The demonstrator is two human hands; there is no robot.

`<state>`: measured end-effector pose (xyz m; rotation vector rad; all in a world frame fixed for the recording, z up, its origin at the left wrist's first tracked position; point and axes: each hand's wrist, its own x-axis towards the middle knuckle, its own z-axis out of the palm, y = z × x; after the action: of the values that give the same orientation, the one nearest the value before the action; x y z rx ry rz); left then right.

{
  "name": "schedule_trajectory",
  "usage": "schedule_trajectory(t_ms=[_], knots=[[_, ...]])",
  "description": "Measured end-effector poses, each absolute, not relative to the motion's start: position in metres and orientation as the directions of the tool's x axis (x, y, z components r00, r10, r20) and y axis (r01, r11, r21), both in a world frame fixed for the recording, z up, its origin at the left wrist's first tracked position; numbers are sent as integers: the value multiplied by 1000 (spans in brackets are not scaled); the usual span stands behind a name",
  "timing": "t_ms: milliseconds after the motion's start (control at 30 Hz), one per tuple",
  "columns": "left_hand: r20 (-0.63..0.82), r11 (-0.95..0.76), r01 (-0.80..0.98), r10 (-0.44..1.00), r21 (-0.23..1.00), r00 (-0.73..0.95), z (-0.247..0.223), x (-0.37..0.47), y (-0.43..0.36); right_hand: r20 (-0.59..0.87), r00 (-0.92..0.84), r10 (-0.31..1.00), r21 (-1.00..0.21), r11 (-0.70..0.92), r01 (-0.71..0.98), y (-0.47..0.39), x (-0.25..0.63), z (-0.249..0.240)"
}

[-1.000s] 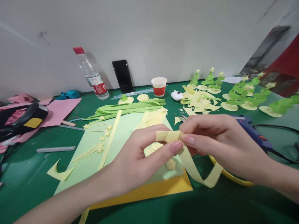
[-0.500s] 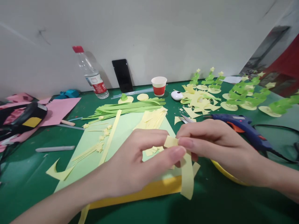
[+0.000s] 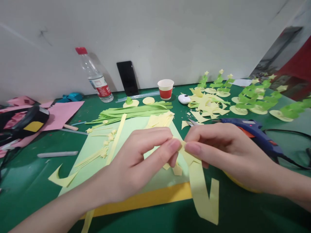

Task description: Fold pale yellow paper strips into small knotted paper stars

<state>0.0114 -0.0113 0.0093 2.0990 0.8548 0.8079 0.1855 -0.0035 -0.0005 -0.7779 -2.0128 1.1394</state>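
My left hand point(image 3: 143, 158) pinches the upper end of a pale yellow paper strip point(image 3: 198, 184) between thumb and index finger. On the other side, my right hand point(image 3: 225, 155) pinches the same paper close to my left fingertips. The strip hangs below my hands and bends back up at its lower end. Beneath my hands lies a light green sheet point(image 3: 97, 165) with an orange-yellow band point(image 3: 143, 201) along its front edge. Yellow strips point(image 3: 160, 119) are stacked on the sheet's back part, and small yellow paper stars point(image 3: 111, 137) lie on its left.
Green strips point(image 3: 133, 111), a paper cup point(image 3: 166, 90), a bottle point(image 3: 100, 85) and a phone point(image 3: 127, 78) are at the back. Scissors point(image 3: 193, 122), paper scraps point(image 3: 206, 103), a blue glue gun point(image 3: 259, 136) and green star-topped spirals point(image 3: 259, 97) are right; pink paper point(image 3: 63, 115) is left.
My left fingers have drawn slightly back to the left and closed on the paper's upper end. The strip now hangs lower, and its turned-up end shows more.
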Motion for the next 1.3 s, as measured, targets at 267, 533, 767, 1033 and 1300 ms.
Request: schedule_trajectory(t_ms=[267, 533, 767, 1033, 1300], knots=[[311, -542, 338, 780, 770, 542, 9, 10, -9, 130, -495, 859, -976, 198, 89, -7, 186, 3], [361, -575, 383, 787, 723, 500, 6, 9, -9, 1, -483, 876, -1000, 13, 21, -7, 189, 4], [372, -602, 385, 767, 699, 523, 3, 10, -9, 87, -417, 905, -983, 145, 110, -9, 185, 7], [417, -635, 329, 736, 699, 534, 3, 10, -12, 202, -499, 843, -952, 288, 102, -11, 187, 7], [418, -636, 352, 742, 687, 524, 1, 12, -10, 177, -505, 845, -928, 315, 201, -11, 186, 8]])
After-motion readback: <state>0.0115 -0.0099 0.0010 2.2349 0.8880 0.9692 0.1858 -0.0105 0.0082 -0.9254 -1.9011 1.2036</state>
